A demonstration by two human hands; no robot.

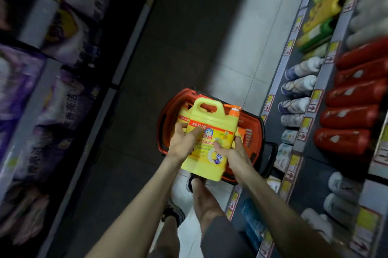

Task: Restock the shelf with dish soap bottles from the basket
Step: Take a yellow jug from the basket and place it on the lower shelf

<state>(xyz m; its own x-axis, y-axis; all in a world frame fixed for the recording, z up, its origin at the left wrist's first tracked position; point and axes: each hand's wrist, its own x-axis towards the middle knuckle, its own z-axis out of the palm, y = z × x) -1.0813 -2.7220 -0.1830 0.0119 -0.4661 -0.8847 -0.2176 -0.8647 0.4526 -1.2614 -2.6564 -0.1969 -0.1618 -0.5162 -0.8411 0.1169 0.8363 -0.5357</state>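
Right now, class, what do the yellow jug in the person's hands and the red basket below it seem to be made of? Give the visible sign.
The yellow jug looks like moulded plastic, smooth and slightly glossy: its handle is one piece with the body, with a printed label. The red basket is probably rigid plastic, matt: slotted moulded wall, thick rim.

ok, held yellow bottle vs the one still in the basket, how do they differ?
The held bottle is gripped by the left hand and right hand above the basket; the basket bottle sits inside it. The held bottle shows its handle and orange cap; the basket bottle is mostly hidden behind it. Both are yellow with a red label band.
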